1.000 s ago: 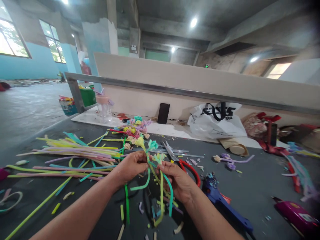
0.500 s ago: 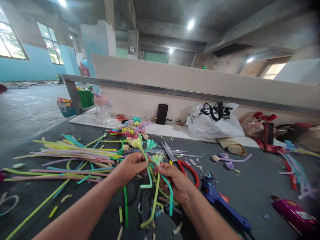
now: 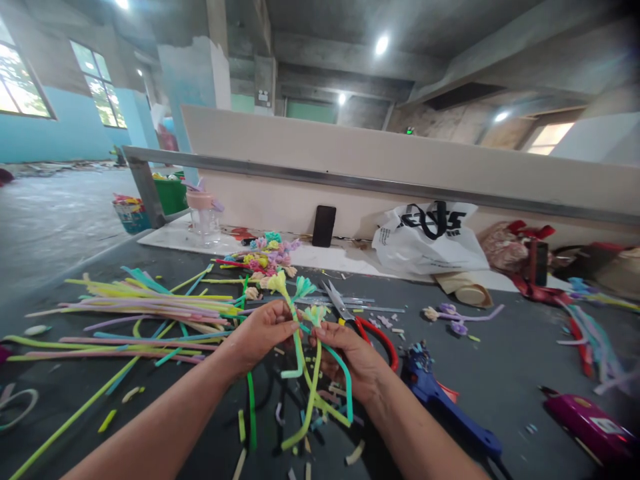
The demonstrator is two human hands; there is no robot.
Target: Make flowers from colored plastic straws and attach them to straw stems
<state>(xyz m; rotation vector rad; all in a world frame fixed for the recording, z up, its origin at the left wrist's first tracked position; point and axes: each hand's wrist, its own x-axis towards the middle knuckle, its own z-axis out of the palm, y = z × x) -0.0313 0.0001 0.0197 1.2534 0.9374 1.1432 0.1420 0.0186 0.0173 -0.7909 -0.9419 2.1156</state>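
My left hand (image 3: 270,337) pinches the stems of a yellow pipe-cleaner flower (image 3: 278,283) and a teal pipe-cleaner flower (image 3: 304,288), between thumb and forefinger. Close beside it, my right hand (image 3: 355,363) is closed on a pale yellow-green pipe-cleaner flower (image 3: 316,315), just below its head. Bent green and teal stems hang beneath both hands, crossing one another; which stem belongs to which flower is partly hidden by the fingers. Red-handled scissors (image 3: 375,337) lie behind my right hand, blades pointing away.
Loose pipe cleaners (image 3: 150,300) are heaped at left. Finished flowers (image 3: 270,257) lie behind my hands. A blue glue gun (image 3: 445,407) and a purple tool (image 3: 590,427) rest at right. Farther back are a phone (image 3: 324,225), a white bag (image 3: 430,240) and a clear cup (image 3: 203,220).
The hanging teal stem has swung slightly right, and a yellow-green stem end shows more below my right hand. The flower heads have shifted a little; both hands keep their grip.
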